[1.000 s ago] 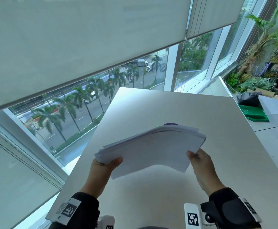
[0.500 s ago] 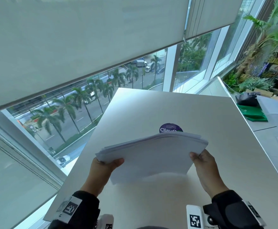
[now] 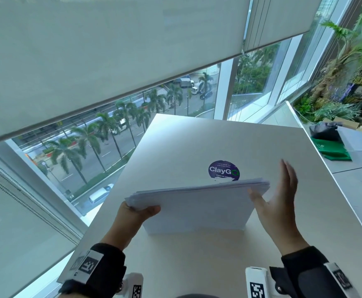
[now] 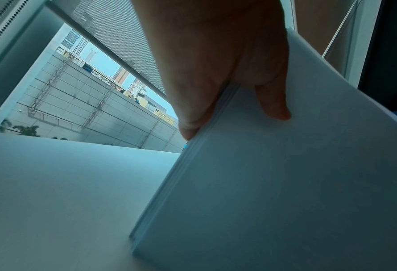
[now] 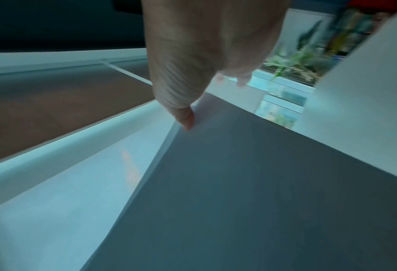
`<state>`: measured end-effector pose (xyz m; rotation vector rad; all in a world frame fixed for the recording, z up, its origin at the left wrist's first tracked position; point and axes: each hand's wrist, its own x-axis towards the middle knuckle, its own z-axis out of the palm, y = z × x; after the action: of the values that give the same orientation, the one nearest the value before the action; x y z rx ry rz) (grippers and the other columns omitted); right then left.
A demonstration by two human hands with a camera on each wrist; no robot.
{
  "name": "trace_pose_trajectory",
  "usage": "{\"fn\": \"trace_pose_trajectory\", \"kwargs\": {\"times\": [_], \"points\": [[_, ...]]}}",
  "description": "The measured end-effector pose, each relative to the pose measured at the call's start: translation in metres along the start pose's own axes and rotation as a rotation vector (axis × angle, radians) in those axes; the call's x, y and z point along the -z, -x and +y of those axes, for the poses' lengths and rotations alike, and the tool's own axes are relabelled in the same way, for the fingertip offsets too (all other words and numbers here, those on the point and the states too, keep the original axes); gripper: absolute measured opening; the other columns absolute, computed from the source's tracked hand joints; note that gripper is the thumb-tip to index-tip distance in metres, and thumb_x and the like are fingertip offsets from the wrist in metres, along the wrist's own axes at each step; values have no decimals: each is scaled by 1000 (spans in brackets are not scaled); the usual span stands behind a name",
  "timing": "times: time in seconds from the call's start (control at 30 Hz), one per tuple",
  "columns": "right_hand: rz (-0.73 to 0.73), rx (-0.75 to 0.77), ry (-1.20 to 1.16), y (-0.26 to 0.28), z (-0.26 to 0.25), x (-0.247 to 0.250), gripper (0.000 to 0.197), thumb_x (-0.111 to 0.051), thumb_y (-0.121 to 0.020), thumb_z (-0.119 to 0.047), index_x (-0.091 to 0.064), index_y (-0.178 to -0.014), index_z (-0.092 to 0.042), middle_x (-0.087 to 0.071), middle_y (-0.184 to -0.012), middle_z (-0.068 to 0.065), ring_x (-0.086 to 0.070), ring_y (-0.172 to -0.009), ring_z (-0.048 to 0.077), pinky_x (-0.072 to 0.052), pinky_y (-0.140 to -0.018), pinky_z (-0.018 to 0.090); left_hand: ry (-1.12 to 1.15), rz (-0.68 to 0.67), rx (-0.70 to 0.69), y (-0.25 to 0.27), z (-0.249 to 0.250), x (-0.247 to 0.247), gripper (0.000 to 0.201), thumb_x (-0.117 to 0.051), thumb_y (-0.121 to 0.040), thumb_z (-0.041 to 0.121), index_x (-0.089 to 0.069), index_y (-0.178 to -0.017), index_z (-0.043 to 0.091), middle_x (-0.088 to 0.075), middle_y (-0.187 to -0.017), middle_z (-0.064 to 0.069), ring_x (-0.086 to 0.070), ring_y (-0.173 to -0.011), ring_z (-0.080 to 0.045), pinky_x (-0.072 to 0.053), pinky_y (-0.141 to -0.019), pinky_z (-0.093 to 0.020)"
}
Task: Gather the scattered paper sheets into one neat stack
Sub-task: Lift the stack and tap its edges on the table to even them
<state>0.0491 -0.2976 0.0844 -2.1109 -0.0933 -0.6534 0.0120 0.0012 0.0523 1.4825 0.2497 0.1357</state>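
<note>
From the head, we see the stack (image 3: 197, 203) standing on edge on the table (image 3: 197, 138), left hand (image 3: 130, 220) gripping its left corner, right hand (image 3: 277, 203) flat-fingered beside its right edge. At the left wrist, thumb and fingers (image 4: 188, 117) pinch the stack. At the right wrist, the thumb touches the stack's edge.

I see one stack of white paper sheets (image 3: 197, 208) standing on its long lower edge on the table, centre of the frame, leaning back. Its top edges are slightly fanned and uneven, the lower edge looks squared against the tabletop.
</note>
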Motion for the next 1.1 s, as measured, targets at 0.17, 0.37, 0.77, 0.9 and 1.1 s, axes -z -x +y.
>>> {"fn": "trace_pose_trajectory", "kwargs": {"times": [0.17,0.37,0.77,0.9,1.1], "points": [[-73,420,427,-4,-24,7,69,-45,-82,-44,-20,-143,-25,-22,-149,12,-19,-140,33,-17,-114,46,0,-19,21,-2,-2,3,34,-76,-51,9,-71,-84,14,-77,-74,6,-71,-70,-6,-56,-65,-15],[-256,459,591,3,-29,14,64,-17,-91,-61,-20,-148,-30,-20,-158,-4,-18,-146,18,-19,-109,56,26,-48,15,-1,-2,2,26,-77,-50,9,-78,-70,26,-76,-74,8,-71,-69,-4,-56,-66,-15],[-323,450,629,14,-25,12,85,-43,-77,-46,-6,-151,-26,-8,-159,-12,-16,-146,9,-16,-110,49,54,-59,15,-1,-2,2,24,-76,-51,7,-79,-68,24,-77,-74,4,-72,-69,-7,-56,-62,-16],[-381,409,684,12,-22,11,84,-48,-74,-45,-18,-148,-20,-40,-149,-2,-34,-139,16,-19,-105,48,63,-62,9,-1,-1,0,22,-74,-52,6,-78,-64,24,-76,-71,6,-71,-66,-5,-56,-61,-14],[-491,536,696,12,-51,-8,95,-65,-60,-48,-30,-143,-16,-46,-143,-6,-56,-124,16,-37,-99,44,49,-49,24,-4,-3,3,28,-82,-40,17,-76,-68,18,-76,-72,5,-71,-67,-6,-57,-65,-18]]}}
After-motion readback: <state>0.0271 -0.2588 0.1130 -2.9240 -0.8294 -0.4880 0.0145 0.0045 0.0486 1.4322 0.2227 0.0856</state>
